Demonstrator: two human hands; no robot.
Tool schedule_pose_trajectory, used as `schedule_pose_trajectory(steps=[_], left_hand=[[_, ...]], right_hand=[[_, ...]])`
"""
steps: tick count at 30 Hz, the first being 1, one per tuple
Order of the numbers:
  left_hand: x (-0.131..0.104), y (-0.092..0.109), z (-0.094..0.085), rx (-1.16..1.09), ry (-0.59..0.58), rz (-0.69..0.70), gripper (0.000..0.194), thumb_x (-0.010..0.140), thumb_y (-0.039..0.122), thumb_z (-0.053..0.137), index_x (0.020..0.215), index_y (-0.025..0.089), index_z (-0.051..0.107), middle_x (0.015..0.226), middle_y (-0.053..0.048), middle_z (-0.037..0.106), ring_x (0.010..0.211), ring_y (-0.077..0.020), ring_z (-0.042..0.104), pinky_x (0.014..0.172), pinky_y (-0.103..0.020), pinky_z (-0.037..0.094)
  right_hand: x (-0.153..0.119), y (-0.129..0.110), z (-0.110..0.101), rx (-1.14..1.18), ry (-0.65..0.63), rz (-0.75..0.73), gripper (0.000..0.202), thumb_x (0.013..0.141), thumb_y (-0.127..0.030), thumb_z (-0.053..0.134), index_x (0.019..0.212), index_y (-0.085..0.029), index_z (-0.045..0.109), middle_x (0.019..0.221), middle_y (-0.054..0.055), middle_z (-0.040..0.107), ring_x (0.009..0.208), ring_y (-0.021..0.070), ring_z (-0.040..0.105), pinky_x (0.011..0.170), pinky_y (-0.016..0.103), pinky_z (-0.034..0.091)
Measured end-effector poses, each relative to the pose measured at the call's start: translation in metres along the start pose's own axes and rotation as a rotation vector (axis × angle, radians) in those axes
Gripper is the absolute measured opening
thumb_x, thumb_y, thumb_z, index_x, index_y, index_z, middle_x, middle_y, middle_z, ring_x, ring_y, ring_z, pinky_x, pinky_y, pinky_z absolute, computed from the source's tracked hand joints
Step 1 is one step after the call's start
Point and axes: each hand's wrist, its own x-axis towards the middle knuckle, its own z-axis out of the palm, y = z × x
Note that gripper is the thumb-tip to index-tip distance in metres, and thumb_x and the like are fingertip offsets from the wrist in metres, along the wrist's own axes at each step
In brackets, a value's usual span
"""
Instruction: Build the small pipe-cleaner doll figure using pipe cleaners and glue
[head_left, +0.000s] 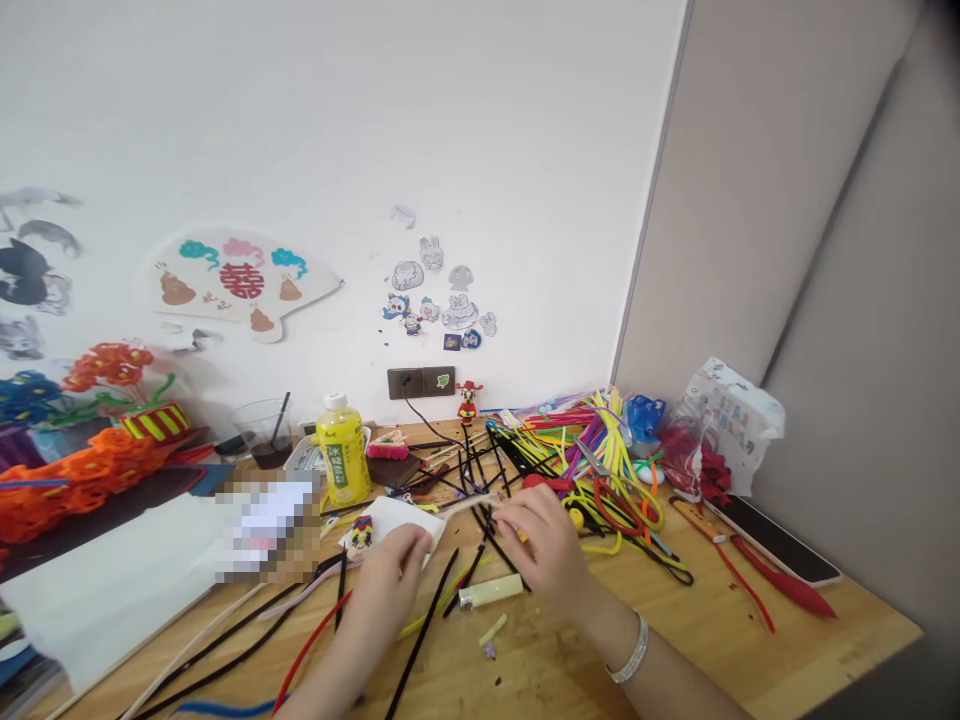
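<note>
Between my hands stretches a pale pipe cleaner (470, 502). My left hand (391, 572) is closed with its fingertips near the left end of that strip. The other end runs into the pinched fingers of my right hand (541, 538), held slightly higher. A small doll's head (361, 535) with a red, yellow and blue top rests beside my left hand, on a white sheet of paper (405, 512). Below the strip lies a pale yellow lighter (491, 591). Several black pipe cleaners (424, 632) are scattered around and beneath my hands.
A yellow drink bottle (343, 452) stands left of centre, near a cup of dark liquid (268, 440). Coloured pipe cleaners (592, 430) pile up at the back right. Red-handled scissors (780, 578) and a dark phone-like slab (772, 540) lie at right. A small figurine (467, 403) stands against the wall.
</note>
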Motion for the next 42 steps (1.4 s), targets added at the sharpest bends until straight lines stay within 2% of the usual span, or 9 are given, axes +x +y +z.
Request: schedule_pose_trajectory(steps=[3, 6, 8, 14, 19, 27, 33, 38, 42], left_hand=[[0.005, -0.007, -0.01, -0.127, 0.164, -0.139, 0.029, 0.074, 0.044, 0.044, 0.063, 0.02, 0.054, 0.048, 0.004, 0.048, 0.051, -0.0166, 0.047, 0.051, -0.025, 0.036], [0.009, -0.013, -0.013, -0.264, 0.235, -0.237, 0.035, 0.072, 0.052, 0.046, 0.066, 0.019, 0.055, 0.046, 0.006, 0.045, 0.05, -0.0151, 0.046, 0.051, -0.025, 0.036], [0.01, -0.016, -0.012, -0.357, 0.239, -0.274, 0.038, 0.069, 0.055, 0.049, 0.066, 0.017, 0.056, 0.047, 0.006, 0.046, 0.049, -0.0142, 0.046, 0.051, -0.025, 0.036], [0.011, -0.017, -0.008, -0.691, 0.181, -0.377, 0.037, 0.057, 0.05, 0.066, 0.063, 0.014, 0.057, 0.049, 0.005, 0.052, 0.046, -0.0094, 0.045, 0.049, -0.023, 0.039], [0.01, -0.011, -0.007, -0.818, 0.12, -0.39, 0.038, 0.052, 0.044, 0.073, 0.067, 0.013, 0.059, 0.05, 0.003, 0.058, 0.048, -0.0098, 0.05, 0.053, -0.023, 0.045], [0.009, -0.002, -0.008, -0.722, 0.063, -0.332, 0.033, 0.057, 0.045, 0.07, 0.065, 0.015, 0.059, 0.053, 0.002, 0.06, 0.051, -0.0123, 0.056, 0.057, -0.025, 0.049], [0.01, 0.0, -0.012, -0.725, 0.076, -0.281, 0.035, 0.057, 0.046, 0.069, 0.067, 0.015, 0.058, 0.059, -0.001, 0.064, 0.053, -0.014, 0.058, 0.058, -0.029, 0.05], [0.011, -0.001, -0.014, -0.721, 0.101, -0.271, 0.032, 0.06, 0.043, 0.067, 0.071, 0.016, 0.056, 0.064, -0.002, 0.065, 0.056, -0.0149, 0.059, 0.061, -0.031, 0.05], [0.013, -0.003, -0.016, -0.691, 0.197, -0.181, 0.034, 0.063, 0.04, 0.065, 0.083, 0.018, 0.047, 0.055, 0.004, 0.062, 0.048, -0.0126, 0.054, 0.053, -0.027, 0.046]], right_hand=[[0.002, 0.012, -0.004, -0.117, -0.13, -0.016, 0.02, 0.085, -0.017, 0.04, 0.087, -0.017, 0.06, 0.079, 0.006, 0.062, 0.073, 0.017, 0.053, 0.068, 0.028, 0.039], [0.004, 0.027, -0.005, -0.374, -0.4, 0.242, 0.016, 0.082, -0.02, 0.044, 0.084, -0.017, 0.06, 0.082, 0.007, 0.064, 0.076, 0.0186, 0.056, 0.065, 0.027, 0.039], [0.005, 0.043, -0.008, -0.51, -0.481, 0.422, 0.013, 0.078, -0.018, 0.049, 0.083, -0.015, 0.061, 0.086, 0.009, 0.064, 0.081, 0.0211, 0.057, 0.065, 0.027, 0.04], [0.001, 0.103, -0.04, -0.682, -0.396, 0.717, 0.022, 0.079, -0.014, 0.044, 0.094, -0.014, 0.06, 0.098, 0.014, 0.063, 0.096, 0.0227, 0.056, 0.076, 0.03, 0.039], [-0.02, 0.142, -0.053, -0.78, -0.38, 1.028, 0.022, 0.074, -0.016, 0.052, 0.092, -0.007, 0.061, 0.089, 0.021, 0.064, 0.086, 0.0285, 0.062, 0.065, 0.033, 0.043], [-0.023, 0.144, -0.055, -0.859, -0.227, 0.943, 0.041, 0.074, -0.028, 0.058, 0.109, -0.009, 0.05, 0.09, 0.017, 0.065, 0.089, 0.0284, 0.058, 0.069, 0.032, 0.041], [-0.02, 0.142, -0.071, -0.864, -0.097, 0.766, 0.033, 0.08, -0.026, 0.05, 0.111, -0.016, 0.052, 0.099, 0.014, 0.064, 0.097, 0.0284, 0.052, 0.077, 0.035, 0.038], [-0.009, 0.133, -0.07, -0.424, -0.014, 0.637, 0.04, 0.076, -0.022, 0.05, 0.116, -0.019, 0.046, 0.108, 0.008, 0.06, 0.092, 0.021, 0.057, 0.075, 0.028, 0.041], [0.003, 0.091, -0.051, -0.063, -0.216, 0.57, 0.049, 0.065, -0.026, 0.062, 0.112, -0.022, 0.045, 0.099, 0.004, 0.061, 0.079, 0.0194, 0.058, 0.065, 0.026, 0.042]])
